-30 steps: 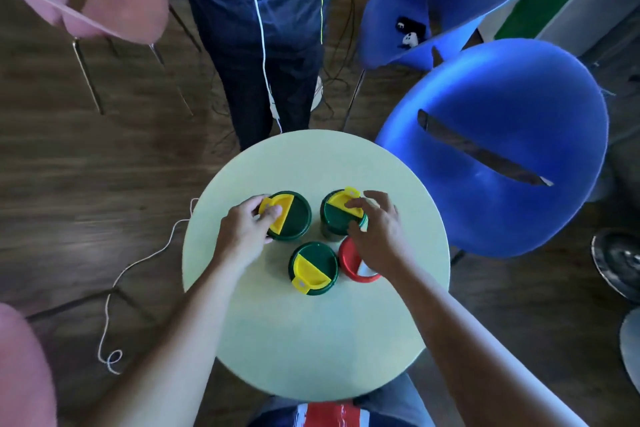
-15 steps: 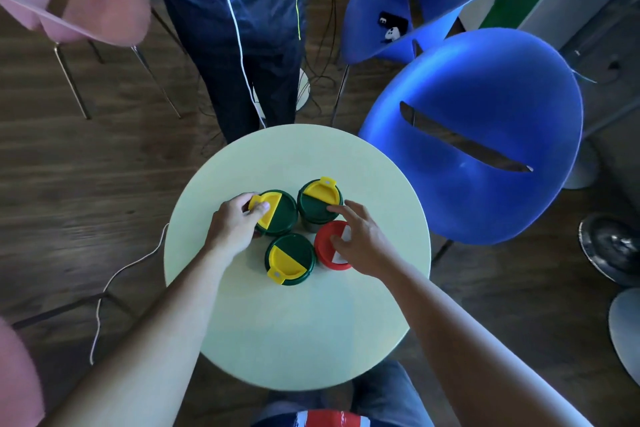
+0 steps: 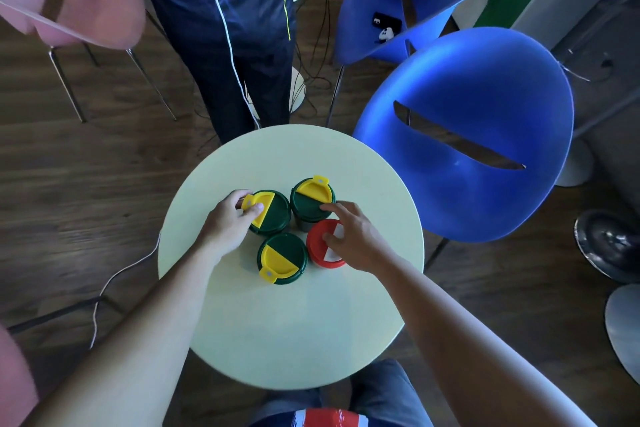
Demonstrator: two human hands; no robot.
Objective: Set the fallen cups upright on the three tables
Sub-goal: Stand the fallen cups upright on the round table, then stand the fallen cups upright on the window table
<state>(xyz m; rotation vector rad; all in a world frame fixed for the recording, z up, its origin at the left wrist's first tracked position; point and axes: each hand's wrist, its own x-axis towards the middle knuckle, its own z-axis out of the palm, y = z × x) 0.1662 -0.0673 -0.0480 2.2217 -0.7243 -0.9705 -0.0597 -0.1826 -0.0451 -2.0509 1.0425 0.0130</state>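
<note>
Your left hand clasps the rim of the left green cup, thumb on its yellow flap. Your right hand rests spread over the red cup, gripping nothing. All four cups stand upright, clustered mid-table.

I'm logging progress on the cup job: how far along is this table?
All four cups on the round table show their lids upward, so they look upright. In hand: the left hand holds the far-left green cup, and the right hand rests on the red cup. The other tables are out of view, so what is left there cannot be judged.
</note>
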